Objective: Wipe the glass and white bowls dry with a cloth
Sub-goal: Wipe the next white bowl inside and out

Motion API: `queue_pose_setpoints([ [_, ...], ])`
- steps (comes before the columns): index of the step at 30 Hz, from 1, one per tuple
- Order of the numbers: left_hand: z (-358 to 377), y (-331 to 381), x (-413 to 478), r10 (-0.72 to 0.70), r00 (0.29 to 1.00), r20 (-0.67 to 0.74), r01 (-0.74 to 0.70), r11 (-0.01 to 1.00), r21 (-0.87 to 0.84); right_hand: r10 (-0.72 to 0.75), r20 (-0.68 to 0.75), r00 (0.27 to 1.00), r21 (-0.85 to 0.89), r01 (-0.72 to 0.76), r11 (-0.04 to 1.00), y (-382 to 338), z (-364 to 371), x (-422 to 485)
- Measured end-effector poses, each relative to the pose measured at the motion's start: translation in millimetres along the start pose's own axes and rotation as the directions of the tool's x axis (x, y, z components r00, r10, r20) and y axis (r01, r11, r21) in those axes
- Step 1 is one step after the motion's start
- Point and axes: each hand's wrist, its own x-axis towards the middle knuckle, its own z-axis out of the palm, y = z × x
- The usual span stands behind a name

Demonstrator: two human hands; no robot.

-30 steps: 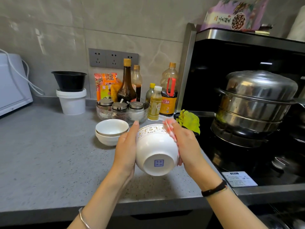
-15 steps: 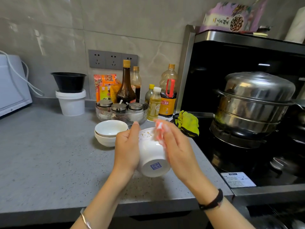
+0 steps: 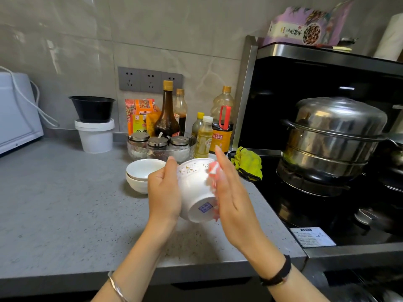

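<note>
Above the grey counter [image 3: 65, 203], my left hand [image 3: 164, 192] holds a white bowl [image 3: 194, 192] with a patterned rim, tilted so its blue-stamped base faces me. My thumb lies along the bowl's left side; the fingers are hidden behind it. With straight fingers, my right hand [image 3: 231, 192] presses a pink and white cloth [image 3: 212, 171] against the bowl's right side. Two more white bowls [image 3: 141, 171] sit stacked on the counter just behind my left hand. Behind them a glass bowl [image 3: 135, 152] holds three spice jars.
Sauce and oil bottles [image 3: 166, 112] line the wall behind the glass bowl. A yellow-green rag [image 3: 248, 163] lies at the edge of the black stove [image 3: 305, 214], where a steel steamer pot [image 3: 333, 138] stands. A white tub [image 3: 94, 136] topped by a black bowl is at back left.
The bowl has turned and tilted in my left hand, its base now lower and to the right. My right hand has slid the cloth along the bowl's right side.
</note>
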Motion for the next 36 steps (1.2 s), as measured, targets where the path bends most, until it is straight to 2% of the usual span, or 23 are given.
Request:
queue_pose_setpoints([
  [1,-0.4,-0.8,-0.6,0.01,1.0,0.013,-0.01,1.0,0.008,-0.083,0.001,0.997,-0.114,0.083,0.99,-3.6,4.0,-1.4],
  [3,-0.6,-2.2,-2.2,0.044,0.998,0.042,-0.046,0.998,0.053,-0.239,0.059,0.969,-0.372,0.244,0.896,-7.7,8.5,-0.6],
  [4,-1.3,-3.0,-3.4,0.056,0.997,0.046,-0.059,0.996,0.069,-0.277,0.092,0.956,-0.445,0.288,0.848,-7.8,7.9,1.0],
  [5,-1.9,-2.9,-4.1,0.061,0.997,0.045,-0.064,0.995,0.071,-0.281,0.111,0.953,-0.446,0.301,0.843,-7.1,6.3,2.8],
  [6,-2.5,-2.1,-4.4,0.06,0.997,0.041,-0.062,0.996,0.062,-0.245,0.114,0.963,-0.391,0.27,0.88,-6.3,3.0,4.1],
  [8,-4.0,0.9,-3.2,0.034,0.999,0.023,-0.034,0.999,0.029,-0.047,0.091,0.995,-0.143,0.06,0.988,-4.8,-6.1,6.0],
  [9,-4.7,2.8,-2.0,0.021,1.0,0.02,-0.021,1.0,0.019,0.065,0.099,0.993,-0.029,-0.063,0.998,-3.4,-9.1,6.3],
  [10,-5.4,4.4,-0.9,0.014,1.0,0.026,-0.015,1.0,0.018,0.122,0.102,0.987,0.032,-0.126,0.992,-3.1,-10.1,5.2],
  [11,-5.5,5.5,0.1,0.013,0.999,0.038,-0.014,1.0,0.022,0.107,0.097,0.99,0.02,-0.109,0.994,-5.2,-9.5,3.3],
  [13,-4.5,6.5,-0.4,0.029,0.997,0.07,-0.032,0.999,0.037,-0.043,0.075,0.996,-0.151,0.054,0.987,-9.0,-3.8,0.6],
  [15,-4.2,3.4,-2.3,0.073,0.99,0.118,-0.084,0.992,0.09,-0.219,0.115,0.969,-0.389,0.247,0.887,-11.5,1.4,2.1],
  [17,-4.4,0.9,-5.2,0.084,0.987,0.139,-0.1,0.989,0.108,-0.282,0.16,0.946,-0.469,0.324,0.821,-11.4,1.9,6.7],
  [19,-5.5,0.6,-6.2,0.046,0.991,0.122,-0.057,0.995,0.087,-0.22,0.161,0.962,-0.352,0.265,0.898,-8.9,-2.3,11.4],
  [21,-6.5,3.0,-7.0,-0.024,0.996,0.085,0.023,1.0,0.008,-0.035,0.133,0.99,-0.095,0.047,0.994,-6.8,-9.0,14.5],
  [24,-8.2,7.8,-9.2,-0.094,0.995,0.045,0.098,0.99,-0.103,0.257,0.131,0.958,0.196,-0.279,0.94,-4.8,-14.7,11.6],
  [26,-8.3,7.3,-10.3,-0.137,0.99,0.044,0.143,0.974,-0.178,0.354,0.117,0.928,0.318,-0.373,0.872,-3.5,-13.1,8.3],
  [28,-7.6,5.5,-9.1,-0.17,0.983,0.072,0.181,0.963,-0.2,0.38,0.065,0.923,0.399,-0.373,0.838,-0.6,-11.2,9.4],
  [30,-8.0,2.5,-4.0,-0.157,0.981,0.118,0.168,0.982,-0.087,0.383,0.025,0.923,0.395,-0.361,0.845,-1.8,-14.2,12.6],
  [33,-9.9,6.0,2.3,-0.096,0.971,0.217,0.059,0.983,0.171,0.371,0.029,0.928,0.351,-0.357,0.865,-2.7,-25.9,16.1],
  [36,-7.6,16.3,4.2,-0.034,0.95,0.31,-0.038,0.974,0.224,0.322,0.074,0.944,0.263,-0.33,0.906,-8.9,-28.5,16.2],
])
